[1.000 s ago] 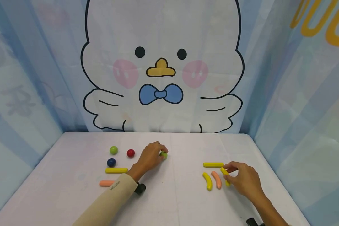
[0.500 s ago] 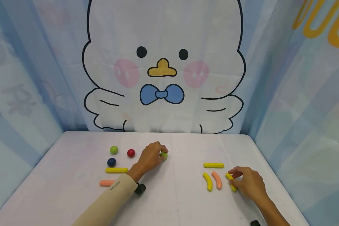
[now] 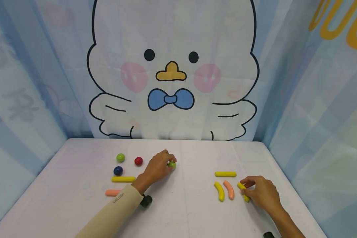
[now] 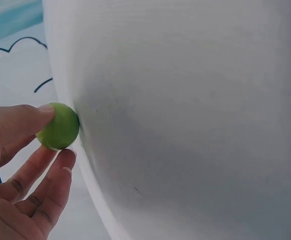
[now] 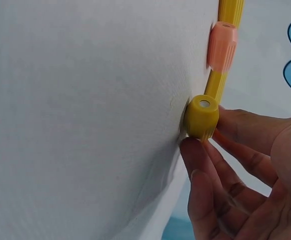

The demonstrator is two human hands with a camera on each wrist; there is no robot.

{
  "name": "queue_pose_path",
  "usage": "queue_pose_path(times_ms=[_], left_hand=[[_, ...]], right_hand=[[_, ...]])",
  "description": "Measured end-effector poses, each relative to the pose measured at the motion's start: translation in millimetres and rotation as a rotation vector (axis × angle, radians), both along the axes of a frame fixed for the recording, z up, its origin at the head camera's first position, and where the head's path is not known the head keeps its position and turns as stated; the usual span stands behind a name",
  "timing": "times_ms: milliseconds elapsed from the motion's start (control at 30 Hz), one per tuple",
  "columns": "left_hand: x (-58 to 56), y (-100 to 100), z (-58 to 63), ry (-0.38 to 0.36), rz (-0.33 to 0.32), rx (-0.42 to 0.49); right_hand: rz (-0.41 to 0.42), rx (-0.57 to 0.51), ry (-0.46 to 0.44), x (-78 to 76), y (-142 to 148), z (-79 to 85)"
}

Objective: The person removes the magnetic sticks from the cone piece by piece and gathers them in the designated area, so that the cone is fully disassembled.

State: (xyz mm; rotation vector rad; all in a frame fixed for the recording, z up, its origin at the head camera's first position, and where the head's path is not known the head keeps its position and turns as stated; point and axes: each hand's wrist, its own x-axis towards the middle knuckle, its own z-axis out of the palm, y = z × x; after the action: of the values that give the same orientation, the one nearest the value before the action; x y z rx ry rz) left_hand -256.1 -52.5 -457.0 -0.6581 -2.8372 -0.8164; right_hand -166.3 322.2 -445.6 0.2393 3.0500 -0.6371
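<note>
My left hand (image 3: 158, 167) pinches a green ball (image 4: 60, 127) at the table surface, thumb on one side and fingers on the other. On the right, my right hand (image 3: 262, 192) holds a yellow rod (image 5: 201, 117) between thumb and fingers, low over the table. That rod's near end has a small round metal spot. Left of it lie a curved orange rod (image 3: 229, 190), a curved yellow rod (image 3: 218, 191) and a straight yellow rod (image 3: 225, 174). A red ball (image 3: 138, 161) rests just left of my left hand.
Farther left are another green ball (image 3: 120, 157), a dark blue ball (image 3: 118, 171) and a straight yellow rod (image 3: 123, 179). My left sleeve (image 3: 116, 211) partly covers an orange rod (image 3: 112, 192). A printed cloth (image 3: 172, 122) hangs behind the white table (image 3: 178, 218).
My right hand has drawn the yellow rod right and slightly nearer, away from the straight yellow rod. My left hand stays almost in place with the green ball.
</note>
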Motion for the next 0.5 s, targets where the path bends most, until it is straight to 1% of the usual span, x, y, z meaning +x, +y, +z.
queue_pose_path(times_ms=[267, 500], left_hand=[[2.4, -5.2, -1.9, -0.020, -0.003, 0.003], [9.2, -13.5, 0.0, -0.028, 0.017, -0.011]], right_hand=[[-0.012, -0.004, -0.012, -0.3, 0.1, -2.0], [-0.015, -0.001, -0.009, -0.8, -0.6, -2.1]])
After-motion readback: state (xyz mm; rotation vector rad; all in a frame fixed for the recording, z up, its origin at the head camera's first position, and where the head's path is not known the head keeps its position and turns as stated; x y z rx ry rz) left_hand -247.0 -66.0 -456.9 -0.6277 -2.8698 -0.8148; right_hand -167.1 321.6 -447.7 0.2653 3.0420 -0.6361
